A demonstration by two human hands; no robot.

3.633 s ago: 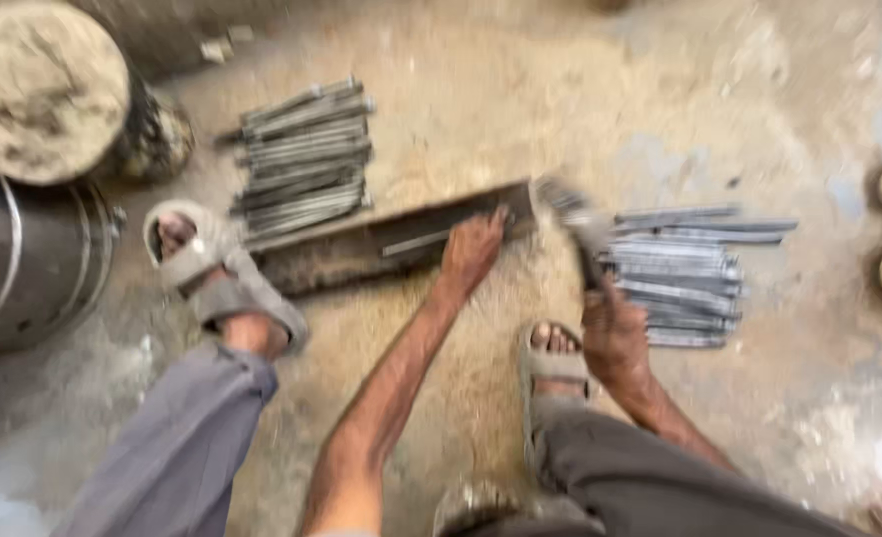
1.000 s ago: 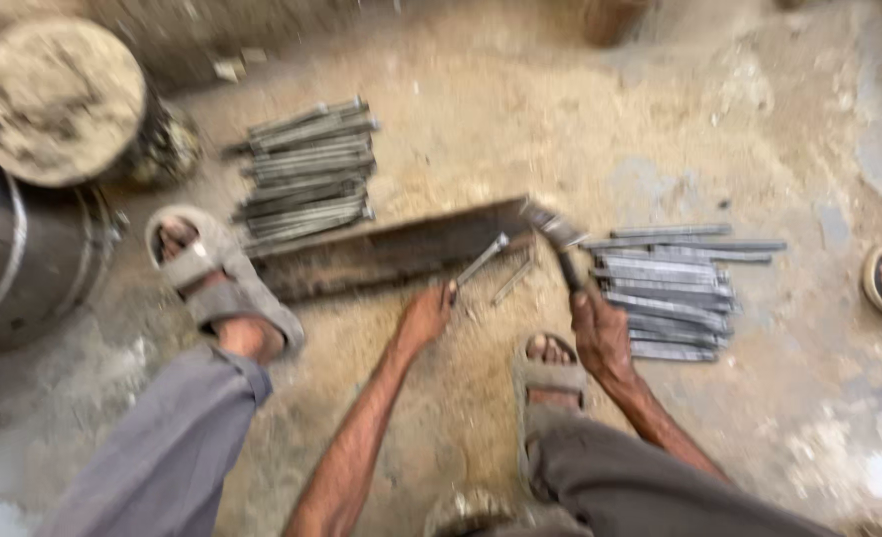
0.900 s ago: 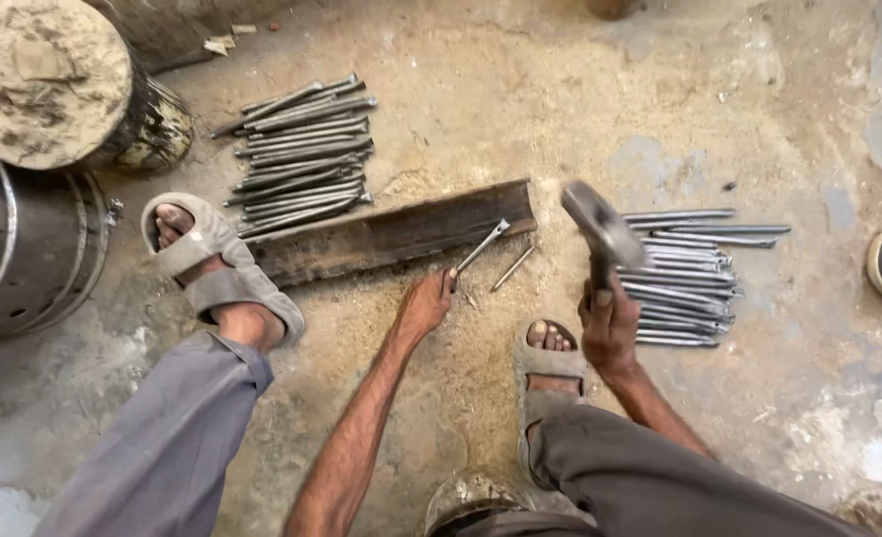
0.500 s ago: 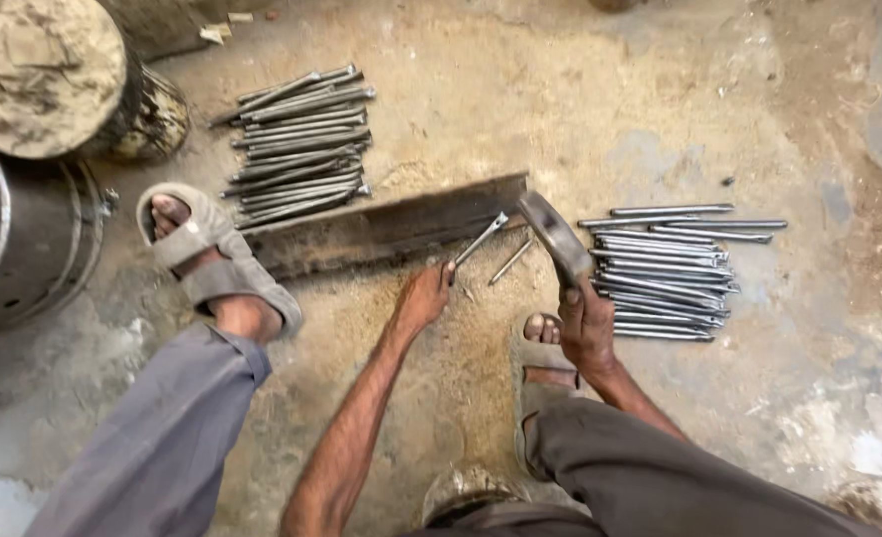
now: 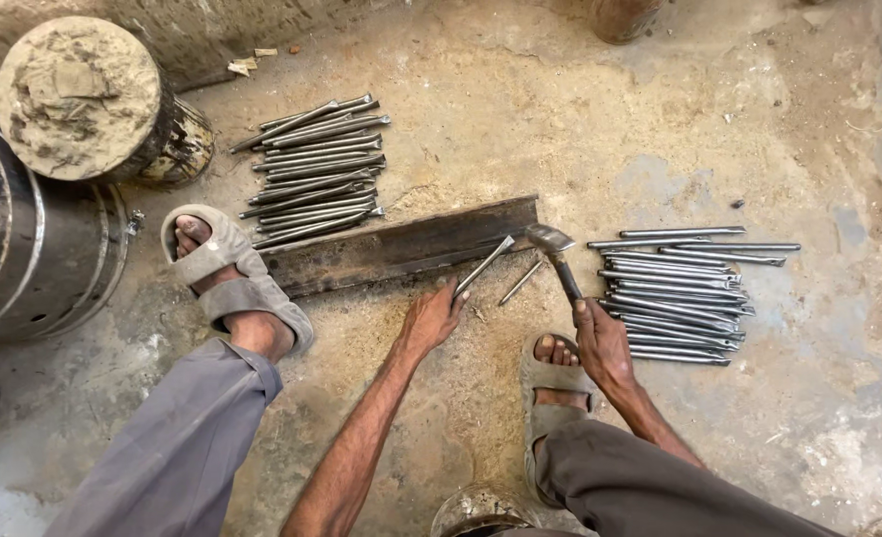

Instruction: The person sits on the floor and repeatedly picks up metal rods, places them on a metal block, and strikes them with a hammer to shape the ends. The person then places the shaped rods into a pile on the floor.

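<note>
Gripping the hammer (image 5: 552, 249), the right hand (image 5: 603, 343) has dropped its head from its raised position onto the rod (image 5: 484, 267) pinched by the left hand (image 5: 433, 318), propped on the rail (image 5: 401, 245) at 12 o'clock.

Bare floor (image 5: 600, 119) above the iron bar (image 5: 401, 249), open. Left rod pile (image 5: 311, 169) and right rod pile (image 5: 680, 293) flank it. Drum (image 5: 33, 249), stump (image 5: 83, 94) block far left. Feet crowd near side.
</note>
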